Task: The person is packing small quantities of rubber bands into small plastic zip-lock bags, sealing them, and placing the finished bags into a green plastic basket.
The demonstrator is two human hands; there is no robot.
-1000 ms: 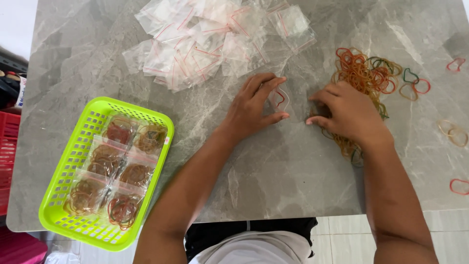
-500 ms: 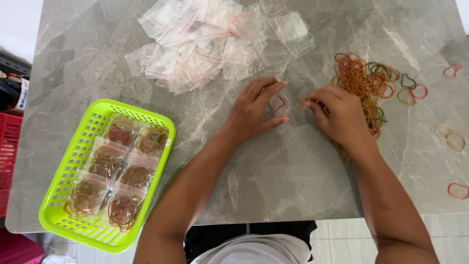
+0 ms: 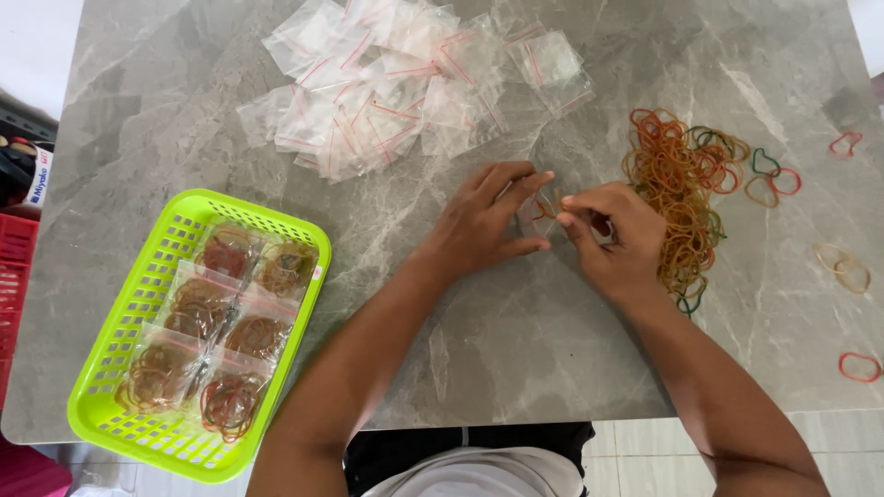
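Fingers of my right hand point(image 3: 615, 237) pinched a few rubber bands just left of the loose multicoloured rubber-band pile point(image 3: 680, 193); my left hand point(image 3: 486, 221), fingers spread, pressed a small clear plastic bag point(image 3: 539, 210) there

Both bare forearms reach up from the lower edge of the view and converge toward the middle. The left hand point(image 3: 483, 221) lies palm down, wrist straight, its fingers stretched out and slightly spread, pointing to the right with the thumb extended below them. The right hand point(image 3: 615, 235) is curled, knuckles up, with thumb and forefinger pinched together at their tips. The fingertips of the two hands nearly meet.
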